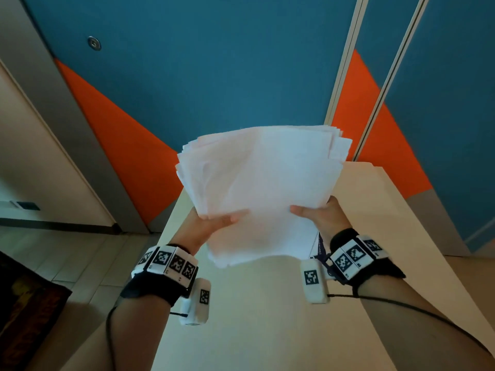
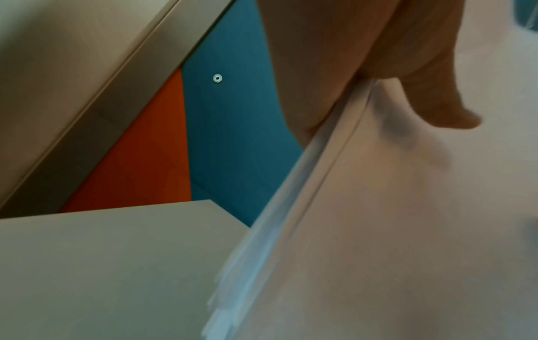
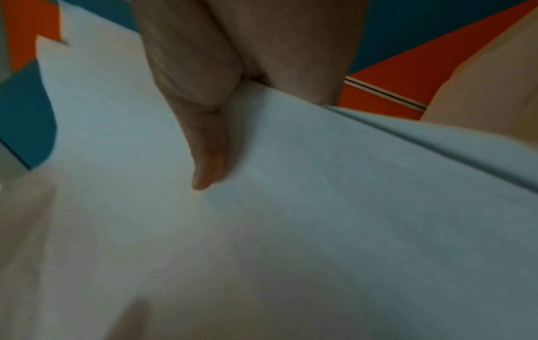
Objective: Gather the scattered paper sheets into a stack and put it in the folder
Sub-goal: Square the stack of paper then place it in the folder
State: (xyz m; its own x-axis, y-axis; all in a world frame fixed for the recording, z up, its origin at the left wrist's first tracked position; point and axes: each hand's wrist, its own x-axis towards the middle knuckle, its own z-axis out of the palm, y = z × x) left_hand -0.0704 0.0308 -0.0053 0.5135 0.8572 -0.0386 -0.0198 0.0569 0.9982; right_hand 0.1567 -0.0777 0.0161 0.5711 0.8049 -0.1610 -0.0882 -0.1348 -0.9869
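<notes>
Between my grips, the left hand (image 1: 214, 223) and right hand (image 1: 318, 215) are pinching the paper stack (image 1: 262, 188); fingers underneath are hiding, lanyard (image 1: 321, 250) lettering is blurring unreadably.

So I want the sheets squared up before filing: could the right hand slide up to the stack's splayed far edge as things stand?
Probably not freely: the right hand and the left hand both grip the paper stack at its near edge, held above the table. Letting go might leave it sagging from one hand.
</notes>
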